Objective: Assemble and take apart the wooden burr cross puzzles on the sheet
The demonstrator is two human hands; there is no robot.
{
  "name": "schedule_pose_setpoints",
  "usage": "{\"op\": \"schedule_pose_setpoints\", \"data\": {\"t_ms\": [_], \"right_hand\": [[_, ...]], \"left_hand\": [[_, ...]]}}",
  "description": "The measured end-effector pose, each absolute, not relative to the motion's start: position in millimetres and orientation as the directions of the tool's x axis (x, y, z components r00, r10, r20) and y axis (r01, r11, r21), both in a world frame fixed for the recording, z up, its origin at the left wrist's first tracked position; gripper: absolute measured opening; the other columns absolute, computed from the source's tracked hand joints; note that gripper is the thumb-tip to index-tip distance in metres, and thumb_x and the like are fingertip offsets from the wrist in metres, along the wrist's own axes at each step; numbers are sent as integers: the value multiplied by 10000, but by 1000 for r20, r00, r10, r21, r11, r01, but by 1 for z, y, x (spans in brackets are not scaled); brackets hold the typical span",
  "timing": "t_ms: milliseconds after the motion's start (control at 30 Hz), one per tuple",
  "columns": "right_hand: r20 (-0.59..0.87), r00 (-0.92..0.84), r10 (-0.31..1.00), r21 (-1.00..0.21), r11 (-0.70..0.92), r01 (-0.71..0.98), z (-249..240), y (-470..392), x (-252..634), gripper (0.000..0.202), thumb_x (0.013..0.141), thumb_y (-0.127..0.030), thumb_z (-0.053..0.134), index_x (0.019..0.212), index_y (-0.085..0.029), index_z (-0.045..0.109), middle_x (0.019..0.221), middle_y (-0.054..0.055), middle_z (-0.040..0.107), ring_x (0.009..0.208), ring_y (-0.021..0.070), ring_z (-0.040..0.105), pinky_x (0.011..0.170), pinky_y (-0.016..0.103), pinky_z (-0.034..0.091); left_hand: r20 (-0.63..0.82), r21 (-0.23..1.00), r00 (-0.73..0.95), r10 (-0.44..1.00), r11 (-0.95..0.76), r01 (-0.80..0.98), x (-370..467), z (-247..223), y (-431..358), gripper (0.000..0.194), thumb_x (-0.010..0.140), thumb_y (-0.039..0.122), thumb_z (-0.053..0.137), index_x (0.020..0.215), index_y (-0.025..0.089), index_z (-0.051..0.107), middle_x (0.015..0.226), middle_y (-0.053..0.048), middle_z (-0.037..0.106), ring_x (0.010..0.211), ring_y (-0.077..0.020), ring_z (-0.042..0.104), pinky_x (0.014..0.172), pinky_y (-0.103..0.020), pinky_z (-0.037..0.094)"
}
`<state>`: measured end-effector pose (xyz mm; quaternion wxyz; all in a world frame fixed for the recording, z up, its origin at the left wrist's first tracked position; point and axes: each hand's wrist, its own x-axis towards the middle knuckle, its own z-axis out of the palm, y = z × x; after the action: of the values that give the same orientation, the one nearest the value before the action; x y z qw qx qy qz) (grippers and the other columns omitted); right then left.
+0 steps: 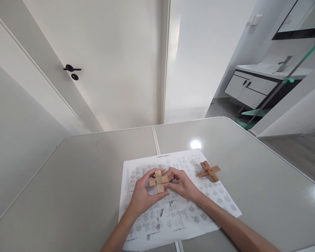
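A light wooden cross-shaped puzzle (159, 181) is held between both hands above a printed paper sheet (178, 224). My left hand (143, 194) grips it at top and bottom, thumb below and fingers above. My right hand (180, 183) pinches the puzzle's right arm between thumb and fingers. To the right, on the sheet's edge, lies a darker brown wooden cross of interlocked pieces (209, 171) with a black mark on one piece; neither hand touches it.
The sheet lies on a grey table (81, 182) with a seam (155, 140) down its middle. Behind stands a white door (115, 63) with a black handle. A sink cabinet (252, 87) and a green-and-grey pole are at the right back.
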<state>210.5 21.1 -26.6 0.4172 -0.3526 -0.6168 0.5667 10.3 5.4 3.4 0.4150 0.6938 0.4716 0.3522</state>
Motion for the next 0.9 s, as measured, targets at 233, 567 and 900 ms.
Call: {"op": "schedule_pose_setpoints", "data": {"t_ms": [233,567,900], "right_hand": [[110,-607,787,-990,35,-133,-14,22,219,414,989,-426,649,1289,-290,397,1069,53,694,906,197,666,757,328,510],[70,-516,854,-985,-23,-172,-20,24,208,516,929,-428,726,1360,-290,477,1066,50,704,834,190,673,725,338,554],[58,-426,903,-988,114,106,-21,33,215,448,931,-359,686,1326,-252,502,905,10,673,766,184,665,688,322,531]], "left_hand": [[113,841,251,961,-227,492,7,-10,9,620,766,409,860,1319,308,598,1259,-47,728,1091,-268,708,973,-430,577],[76,819,415,907,-294,493,1,-15,8,638,995,387,603,1581,365,354,1330,-60,696,1114,-246,711,946,-418,597],[369,630,299,880,-473,616,3,-28,11,205,1066,303,435,1201,260,583,1043,-28,764,883,-195,746,802,-327,590]]}}
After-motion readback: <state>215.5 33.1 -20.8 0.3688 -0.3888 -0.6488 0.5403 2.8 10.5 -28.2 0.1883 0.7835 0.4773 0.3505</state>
